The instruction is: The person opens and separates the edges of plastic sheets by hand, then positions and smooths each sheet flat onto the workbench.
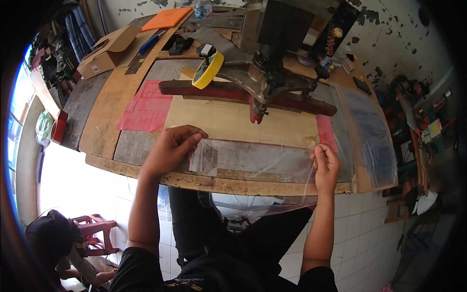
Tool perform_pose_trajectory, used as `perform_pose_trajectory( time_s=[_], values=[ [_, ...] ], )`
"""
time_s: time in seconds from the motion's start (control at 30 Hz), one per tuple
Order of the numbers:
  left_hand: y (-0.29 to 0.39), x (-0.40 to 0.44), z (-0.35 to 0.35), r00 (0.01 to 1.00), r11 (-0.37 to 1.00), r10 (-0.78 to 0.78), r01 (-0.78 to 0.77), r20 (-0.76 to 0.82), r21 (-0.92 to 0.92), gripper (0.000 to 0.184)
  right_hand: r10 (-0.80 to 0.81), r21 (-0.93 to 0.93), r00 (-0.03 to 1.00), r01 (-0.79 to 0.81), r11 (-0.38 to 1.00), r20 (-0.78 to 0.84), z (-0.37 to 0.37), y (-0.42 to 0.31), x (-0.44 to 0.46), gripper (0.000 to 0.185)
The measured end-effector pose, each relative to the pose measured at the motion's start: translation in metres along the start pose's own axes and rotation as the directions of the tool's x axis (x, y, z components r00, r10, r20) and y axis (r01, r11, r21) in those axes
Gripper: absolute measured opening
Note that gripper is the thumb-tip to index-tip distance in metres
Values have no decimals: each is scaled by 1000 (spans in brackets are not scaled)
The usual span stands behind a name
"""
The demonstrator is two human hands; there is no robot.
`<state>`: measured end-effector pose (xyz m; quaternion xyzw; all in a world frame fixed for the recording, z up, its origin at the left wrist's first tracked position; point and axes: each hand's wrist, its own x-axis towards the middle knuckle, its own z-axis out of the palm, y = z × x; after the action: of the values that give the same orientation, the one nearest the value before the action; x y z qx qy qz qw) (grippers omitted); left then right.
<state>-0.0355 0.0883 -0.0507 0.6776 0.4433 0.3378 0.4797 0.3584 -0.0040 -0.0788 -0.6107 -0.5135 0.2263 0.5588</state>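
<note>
A thin clear plastic sheet [262, 163] stretches between my two hands, its lower part drooping over the table's front edge. My left hand [176, 148] pinches its left upper corner, thumb against fingers. At the right, my right hand [325, 163] is closed on the other corner of the sheet. Just beyond the sheet lies a tan board [233, 119] with pink sheets [146, 107] showing at its two ends. Above the board, a press machine [272, 63] carries a long brown-red bar [209, 91]. A yellow tape roll [208, 70] rests against the bar.
A stack of clear plastic sheets [372, 141] lies on the table's right side. Toward the back left are a cardboard box [109, 53], a blue cutter [149, 44] and an orange folder [167, 18]. Another person [58, 238] sits low at the left beside a red stool [95, 231].
</note>
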Motion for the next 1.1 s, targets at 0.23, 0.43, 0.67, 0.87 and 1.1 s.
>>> perform_pose_trajectory(
  time_s=[0.23,0.43,0.67,0.87,1.1],
  values=[
    [-3,1,-1,999,999,29,-29,-12,30,23,17,56,999,-18,998,29,-1,4,1,19],
    [-8,2,-4,1000,1000,-6,6,12,-13,26,42,20,998,-43,999,35,4,-1,2,22],
    [-8,1,-5,1000,999,-5,6,23,-34,27,48,-7,998,-48,999,44,4,2,5,21],
    [4,-1,-7,998,998,-67,67,-2,-6,29,37,-50,999,-36,998,30,7,2,4,20],
    [-11,5,0,995,990,44,-56,-91,-128,34,59,15,998,-59,998,4,6,4,5,21]
  ],
)
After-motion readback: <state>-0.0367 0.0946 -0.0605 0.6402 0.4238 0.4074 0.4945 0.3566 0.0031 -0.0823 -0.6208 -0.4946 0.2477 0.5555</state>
